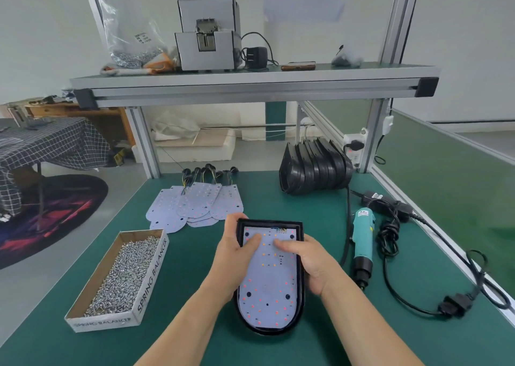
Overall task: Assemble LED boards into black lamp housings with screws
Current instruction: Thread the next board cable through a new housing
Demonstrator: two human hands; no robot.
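Both grips hold the black housing: left hand and right hand wrap its sides, thumbs flat on the pale, round-ended LED board seated inside, over the green counter. I note a cardboard box of screws to the left and loose boards beyond. The stacked housings and a teal screwdriver are to the right.

black housing, teal screwdriver, green table

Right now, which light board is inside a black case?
The board under the left hand and right hand, seated in the housing. The rest lie loose in a pile behind it.
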